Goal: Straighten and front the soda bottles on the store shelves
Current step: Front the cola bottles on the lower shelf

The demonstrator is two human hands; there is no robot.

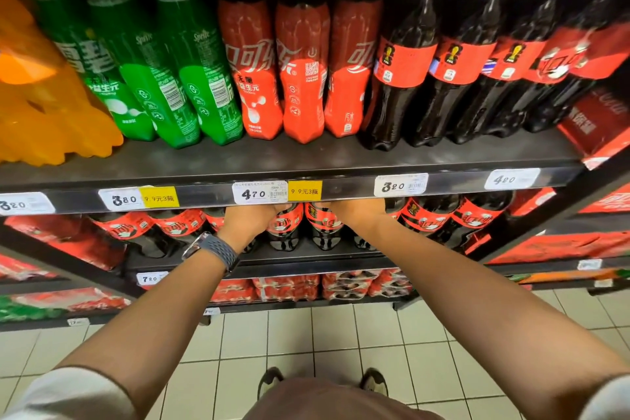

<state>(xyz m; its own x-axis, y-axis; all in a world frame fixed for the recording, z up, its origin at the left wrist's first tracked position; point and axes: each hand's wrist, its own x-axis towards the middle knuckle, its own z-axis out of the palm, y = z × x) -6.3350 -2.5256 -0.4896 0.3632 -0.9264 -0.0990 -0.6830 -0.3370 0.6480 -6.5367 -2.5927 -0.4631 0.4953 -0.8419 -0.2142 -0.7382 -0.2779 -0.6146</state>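
Note:
Both my arms reach under the upper shelf edge (204, 196) into the second shelf. My left hand (250, 220), with a grey watch on the wrist, wraps over a dark cola bottle (284, 228) with a red label. My right hand (356, 211) wraps over the neighbouring cola bottle (324, 225). The fingertips and bottle tops are hidden behind the shelf edge. More red-labelled cola bottles (422, 218) stand to both sides in the same row. On the shelf above stand green Sprite bottles (191, 78), red-wrapped cola bottles (300, 78) and tall dark cola bottles (402, 72).
Orange soda bottles (37, 95) fill the top left. Red cartons (600, 119) sit at the right end of the shelves. Price tags (259, 193) line the shelf edge. Shrink-wrapped can packs (306, 286) lie on the bottom shelf. Pale tiled floor (324, 334) and my shoes are below.

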